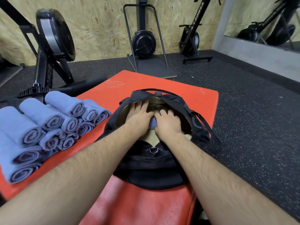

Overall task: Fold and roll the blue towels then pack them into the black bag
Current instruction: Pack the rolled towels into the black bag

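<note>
Two bare forearms reach forward from the bottom edge into the open mouth of the black bag, which lies on a red mat. Inside the opening, one blue towel sits between the hands – only a small patch of it shows. The left hand lies flat with fingers straight and spread, pressing beside it. The right hand curls its fingers over the towel, thumb at its near edge. A pile of rolled towels rests on the mat's left side, well apart from the bag
</note>
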Demonstrator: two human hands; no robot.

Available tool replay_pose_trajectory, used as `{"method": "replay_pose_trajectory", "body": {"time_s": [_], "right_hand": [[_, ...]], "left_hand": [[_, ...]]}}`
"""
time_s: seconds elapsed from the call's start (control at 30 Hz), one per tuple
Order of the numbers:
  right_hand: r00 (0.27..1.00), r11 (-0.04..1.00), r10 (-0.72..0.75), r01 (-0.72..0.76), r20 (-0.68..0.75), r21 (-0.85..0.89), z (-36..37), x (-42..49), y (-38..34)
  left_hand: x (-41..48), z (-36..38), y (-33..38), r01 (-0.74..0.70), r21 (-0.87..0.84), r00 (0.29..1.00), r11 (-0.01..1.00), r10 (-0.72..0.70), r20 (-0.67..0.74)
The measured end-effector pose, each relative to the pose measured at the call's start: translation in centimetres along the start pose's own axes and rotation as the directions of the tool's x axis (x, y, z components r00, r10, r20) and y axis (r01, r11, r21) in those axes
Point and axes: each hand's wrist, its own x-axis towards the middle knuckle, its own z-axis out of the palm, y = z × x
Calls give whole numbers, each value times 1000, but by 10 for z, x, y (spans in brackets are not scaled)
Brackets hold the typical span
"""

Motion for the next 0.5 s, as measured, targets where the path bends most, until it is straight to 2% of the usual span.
{"method": "replay_pose_trajectory", "body": {"time_s": [0.1,0.2,0.3,0.37,0.4,0.43,0.47,0.5], "right_hand": [[999,999,31,-32,37,31,1,14,5],[1000,990,-28,29,9,-138,7,30,4],[1000,997,-26,27,6,-72,20,49,-1],[999,995,25,-27,-22,-101,14,59,-8],[997,997,63,-65,-48,-41,15,63,-7],[997,997,81,-81,4,3,9,64,-7],[995,996,73,-76,-67,-39,12,69,-5],[993,993,95,-99,-72,-65,8,71,-6]], "left_hand": [[2,0,-6,15,-41,998,999,-18,-57],[7,0,-8,19,-91,995,996,-28,-98],[14,-6,-4,31,-151,995,988,-45,-84],[17,-11,-1,38,-158,996,987,-51,-78],[18,-12,1,35,-150,996,988,-48,-81],[20,-14,2,28,-135,995,990,-40,-92],[21,-16,3,20,-116,994,993,-33,-105],[22,-19,5,15,-102,993,995,-26,-114]]}}
